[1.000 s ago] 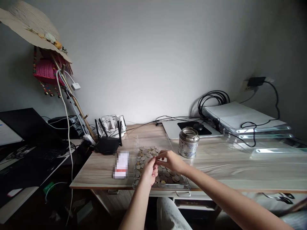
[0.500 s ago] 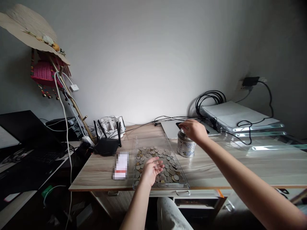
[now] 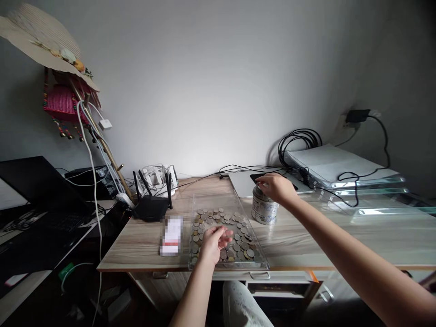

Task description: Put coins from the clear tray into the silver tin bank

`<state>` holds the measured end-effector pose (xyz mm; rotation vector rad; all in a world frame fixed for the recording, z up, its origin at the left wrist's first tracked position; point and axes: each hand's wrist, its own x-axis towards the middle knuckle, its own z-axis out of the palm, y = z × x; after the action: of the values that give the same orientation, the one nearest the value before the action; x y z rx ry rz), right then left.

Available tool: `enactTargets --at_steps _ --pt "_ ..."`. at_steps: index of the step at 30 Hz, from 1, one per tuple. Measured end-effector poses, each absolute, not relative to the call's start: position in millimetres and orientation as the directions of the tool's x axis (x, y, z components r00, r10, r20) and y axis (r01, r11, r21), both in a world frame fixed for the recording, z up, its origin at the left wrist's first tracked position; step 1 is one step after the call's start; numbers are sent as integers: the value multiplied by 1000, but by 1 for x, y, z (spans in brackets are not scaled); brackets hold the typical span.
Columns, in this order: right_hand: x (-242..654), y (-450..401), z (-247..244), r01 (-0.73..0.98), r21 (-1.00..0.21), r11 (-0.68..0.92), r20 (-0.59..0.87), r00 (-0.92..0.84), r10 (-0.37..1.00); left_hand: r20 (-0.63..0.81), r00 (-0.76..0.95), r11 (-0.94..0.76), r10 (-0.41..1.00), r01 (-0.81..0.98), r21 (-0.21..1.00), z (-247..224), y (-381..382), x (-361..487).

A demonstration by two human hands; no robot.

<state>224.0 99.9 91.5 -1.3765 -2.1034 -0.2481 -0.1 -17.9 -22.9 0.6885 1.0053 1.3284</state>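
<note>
A clear plastic tray (image 3: 218, 200) holds many loose coins (image 3: 243, 236), silver and some golden. Just above the coins is my left hand (image 3: 215, 240), palm turned inward, its fingers curled and the thumb brought in against them. Whatever lies in that hand is too small to make out. To the right of the tray stands a round patterned tin can (image 3: 264, 210) with blue markings. My right hand (image 3: 275, 185) is over the can's top, fingertips pinched together at its mouth. Those fingers hide anything between them, and the inside of the can does not show.
Left of the tray lies a phone-like item (image 3: 171, 235) with a blurred screen. Behind it stands a black router (image 3: 152, 207). A silver laptop-like slab (image 3: 238, 184) lies behind the can. Clear shelves (image 3: 357, 181) with black cables occupy the right; a laptop (image 3: 41, 190) sits far left.
My left hand's fingers have curled in, with the thumb now close against them. My right hand has shifted very slightly over the can. The can and tray stay in place.
</note>
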Motion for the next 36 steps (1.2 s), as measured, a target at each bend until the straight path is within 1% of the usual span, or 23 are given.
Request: enactTargets --at_steps 1,2,3,5,6,8,11,13,15,17,18,20,22,24,27,30,32,34,36 --pt "215 90 88 851 -178 494 603 -302 738 -192 -53 151 980 -433 888 -24 -17 0" --pt "206 80 84 807 -199 556 594 -352 723 -185 -51 148 981 -416 897 -24 -16 0" --pt "197 70 78 746 -233 624 554 -425 716 -177 -40 146 983 -405 902 -25 -16 0" --pt "177 51 64 598 -341 725 440 -581 685 -167 -4 151 986 -408 900 -26 -14 0" --pt "168 43 55 529 -400 749 392 -640 661 -168 18 160 986 -418 894 -27 -14 0" --pt "153 32 39 425 -497 756 341 -706 621 -182 54 187 982 -442 877 -27 -14 0" --pt "137 25 18 359 -586 727 342 -703 623 -223 84 236 971 -447 863 -26 -14 0" --pt "132 26 11 359 -621 697 365 -654 663 -257 109 279 960 -437 855 -25 -13 0" --pt "134 30 12 377 -631 678 401 -589 701 -283 146 318 948 -433 844 -24 -13 0" --pt "146 39 24 408 -599 689 466 -522 714 -290 158 331 944 -439 835 -23 -13 -1" --pt "156 46 33 442 -563 698 511 -478 715 -286 150 323 946 -447 834 -23 -13 -1" --pt "180 64 55 570 -457 683 602 -367 709 -282 111 300 953 -473 828 -22 -14 -1" --pt "208 84 75 743 -334 580 651 -263 712 -300 61 289 952 -508 812 -20 -14 -1" --pt "233 104 87 849 -235 474 603 -255 756 -324 18 281 946 -545 790 -19 -14 -2" --pt "258 123 90 917 -146 372 471 -266 841 -340 -12 272 940 -571 775 -17 -14 -2" --pt "267 130 90 926 -113 361 398 -291 870 -356 -20 280 934 -576 768 -15 -14 -1" --pt "265 126 91 918 -113 381 392 -311 866 -357 -20 277 934 -593 756 -15 -13 0" --pt "255 115 92 908 -129 398 489 -290 822 -345 -11 264 938 -622 737 -16 -13 0" --pt "237 94 87 872 -160 462 603 -284 745 -331 3 252 944 -656 712 -17 -13 -1"
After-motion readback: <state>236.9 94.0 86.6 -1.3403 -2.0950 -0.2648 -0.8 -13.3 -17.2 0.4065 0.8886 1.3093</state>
